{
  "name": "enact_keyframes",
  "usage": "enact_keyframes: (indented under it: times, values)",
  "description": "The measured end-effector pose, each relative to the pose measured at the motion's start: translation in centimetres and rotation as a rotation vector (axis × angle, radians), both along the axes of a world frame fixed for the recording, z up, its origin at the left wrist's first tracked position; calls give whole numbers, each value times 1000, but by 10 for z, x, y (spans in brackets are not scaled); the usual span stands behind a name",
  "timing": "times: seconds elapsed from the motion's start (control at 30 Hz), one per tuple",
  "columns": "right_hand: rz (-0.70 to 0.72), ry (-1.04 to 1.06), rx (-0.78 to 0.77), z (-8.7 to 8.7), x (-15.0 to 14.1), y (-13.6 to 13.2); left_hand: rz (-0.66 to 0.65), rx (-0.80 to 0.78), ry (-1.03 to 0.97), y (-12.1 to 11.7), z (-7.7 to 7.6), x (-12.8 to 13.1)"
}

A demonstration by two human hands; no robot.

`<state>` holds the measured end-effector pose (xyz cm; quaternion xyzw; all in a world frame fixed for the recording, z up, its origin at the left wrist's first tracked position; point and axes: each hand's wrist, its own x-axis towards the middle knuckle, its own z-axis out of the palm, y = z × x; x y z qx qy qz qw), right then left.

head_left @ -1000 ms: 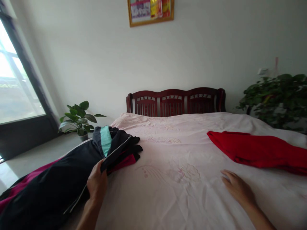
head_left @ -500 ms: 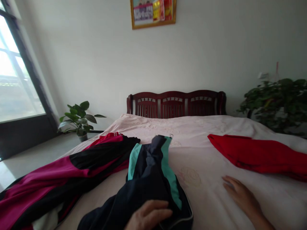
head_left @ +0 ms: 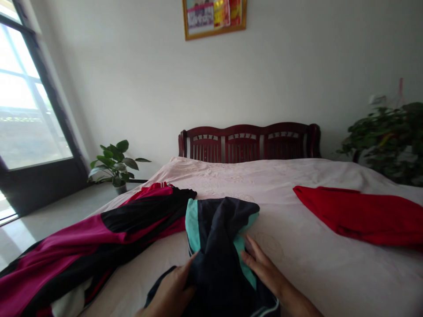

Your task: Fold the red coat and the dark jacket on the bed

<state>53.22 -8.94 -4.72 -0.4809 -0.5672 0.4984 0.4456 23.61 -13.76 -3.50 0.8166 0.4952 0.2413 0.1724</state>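
Navy garment (head_left: 216,268) lies rumpled at the bottom centre of the frame, on the pale sheet (head_left: 297,286), with its near end cut off by the lower edge. At its left side, the left hand (head_left: 175,286) rests against the cloth with fingers bent; the garment hides part of them, so I cannot tell whether they pinch it. On the other side, the right hand (head_left: 259,264) has thumb and forefinger against the teal trim; how firmly, if at all, it grips I cannot tell.

The cloth looks light, soft and limp, probably a little slick, and hardly fragile. It would likely sag between two holds, so the side edges seem the best places to pinch, with both layers caught together.

Just beside it, at lower left, sprawls a magenta-and-black garment (head_left: 95,242); well apart, at right, lies a red garment (head_left: 360,215). Beyond stand a potted plant (head_left: 115,160) at left, a dark headboard (head_left: 243,132) in the middle, and a bushy plant (head_left: 386,145) at right.
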Motion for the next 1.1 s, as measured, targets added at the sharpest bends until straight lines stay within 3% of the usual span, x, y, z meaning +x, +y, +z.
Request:
enact_keyframes:
  times: [0.07,0.13,0.2,0.27,0.37,0.43,0.57,0.67,0.83,0.97,1.1]
  values:
    - [8,2,46,6,-25,10,-156,-160,-74,7,19,37]
    - [-23,-59,67,9,-31,23,-297,-287,-80,14,38,63]
    - [-60,-121,118,10,-17,32,-428,-390,-59,25,52,71]
    - [-130,-149,194,10,15,37,-480,-379,-80,41,57,61]
    - [-359,-195,223,4,74,36,-322,-46,-7,75,43,23]
    - [-493,-227,186,-4,107,32,-172,248,225,101,26,-8]
    - [-547,-215,140,-20,132,24,-61,542,530,155,-6,-58]
    - [-550,-214,97,-24,131,21,22,571,592,190,-13,-79]
    - [-552,-259,78,-25,133,20,246,491,679,231,-12,-100]
    - [-538,-303,74,-24,133,18,393,448,767,258,-15,-110]
    - [-522,-326,79,-13,125,15,450,469,776,272,-24,-111]
